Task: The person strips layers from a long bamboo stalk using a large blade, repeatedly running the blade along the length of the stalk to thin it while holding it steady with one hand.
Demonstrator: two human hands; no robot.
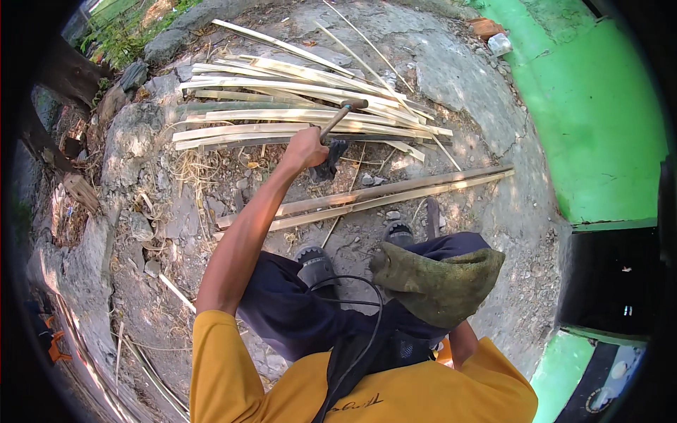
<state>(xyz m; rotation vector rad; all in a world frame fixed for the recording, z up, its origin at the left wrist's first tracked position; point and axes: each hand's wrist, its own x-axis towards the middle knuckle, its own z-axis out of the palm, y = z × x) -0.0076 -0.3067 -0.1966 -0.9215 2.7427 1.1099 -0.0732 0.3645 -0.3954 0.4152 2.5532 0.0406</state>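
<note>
My left hand (307, 148) reaches out over the split bamboo strips, its fingers wrapped round the handle of what looks like a hammer (352, 105). Just below the fist hangs a crumpled black piece (329, 161), which I cannot identify. Pale bamboo strips (282, 130) lie fanned out in a pile beyond the hand. Two longer strips (395, 194) lie nearer, in front of my feet. A rough olive-green cloth (444, 282) drapes over my right thigh. Of my right arm only a short part shows beside my body; the right hand is out of sight.
Beside my right shoe (399, 234) lies a dark flat blade-like piece (433, 217). Loose stones and fibre shavings (194, 169) litter the rough ground. A green wall (592, 120) borders the right side; tree trunks (67, 74) stand at left. A black cable (377, 310) loops over my lap.
</note>
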